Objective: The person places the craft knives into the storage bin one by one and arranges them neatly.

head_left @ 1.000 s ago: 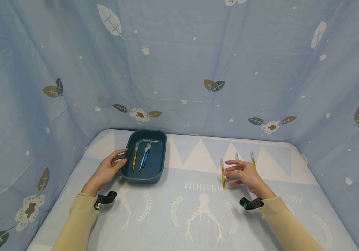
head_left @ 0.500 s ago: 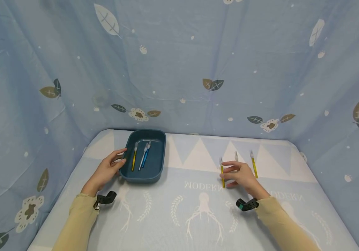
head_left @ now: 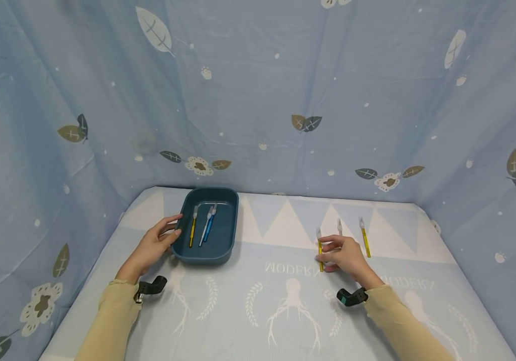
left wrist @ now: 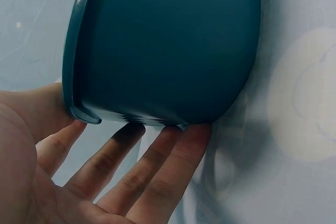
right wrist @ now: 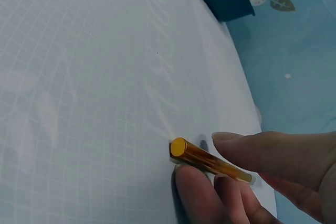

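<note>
In the head view, my left hand (head_left: pixel 151 245) holds the left side of a dark teal tray (head_left: pixel 210 259), thumb at the rim and fingertips on the outer wall. Inside the tray lie a yellow craft knife (head_left: pixel 192 228), a silver one (head_left: pixel 204 231) and a blue one (head_left: pixel 210 228), all with clear caps. On the right, my right hand (head_left: pixel 342 254) pinches another yellow craft knife (right wrist: pixel 210 161) between thumb and fingers, close over the cloth. Behind that hand, a clear-capped knife (head_left: pixel 340 225) is partly hidden. One more yellow craft knife (head_left: pixel 365 240) lies to its right.
A patterned cloth (head_left: pixel 258 301) covers the table, with printed antlers and lettering. Blue leaf-print curtains (head_left: pixel 258 100) rise at the back and both sides. A black wrist camera (head_left: pixel 351 297) sits on the right wrist, another camera (head_left: pixel 151 287) on the left.
My right hand has moved slightly left and down, and its fingers have closed on the yellow craft knife. The left hand and tray stay put.
</note>
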The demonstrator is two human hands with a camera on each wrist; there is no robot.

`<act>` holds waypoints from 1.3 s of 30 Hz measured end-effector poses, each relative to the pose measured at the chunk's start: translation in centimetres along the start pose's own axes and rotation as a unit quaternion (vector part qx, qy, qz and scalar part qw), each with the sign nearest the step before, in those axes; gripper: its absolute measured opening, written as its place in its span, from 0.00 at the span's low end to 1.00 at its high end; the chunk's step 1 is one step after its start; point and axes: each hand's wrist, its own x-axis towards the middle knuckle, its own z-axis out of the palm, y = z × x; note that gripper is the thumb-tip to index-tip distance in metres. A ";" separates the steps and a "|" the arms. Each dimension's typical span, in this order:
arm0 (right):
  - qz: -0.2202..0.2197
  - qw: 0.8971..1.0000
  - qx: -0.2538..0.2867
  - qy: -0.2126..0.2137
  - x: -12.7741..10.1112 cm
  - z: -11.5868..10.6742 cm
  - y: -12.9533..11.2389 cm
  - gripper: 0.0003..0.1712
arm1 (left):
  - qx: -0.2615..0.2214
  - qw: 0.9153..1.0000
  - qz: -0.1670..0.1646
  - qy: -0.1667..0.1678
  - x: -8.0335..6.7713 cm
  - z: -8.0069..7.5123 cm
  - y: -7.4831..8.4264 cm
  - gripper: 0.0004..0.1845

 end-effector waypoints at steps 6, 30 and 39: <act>0.001 1.000 -0.005 0.003 -0.1 0.2 -0.2 0.33 | 0.001 1.000 -0.002 0.001 0.0 0.0 -0.1 0.32; 0.013 0.999 -0.038 0.006 0.0 0.2 -0.9 0.33 | -0.001 1.000 0.000 -0.001 0.0 0.0 -0.1 0.33; 0.019 0.999 -0.028 -0.005 0.1 0.1 -1.1 0.35 | 0.002 1.000 0.003 -0.002 -0.1 0.0 -0.1 0.33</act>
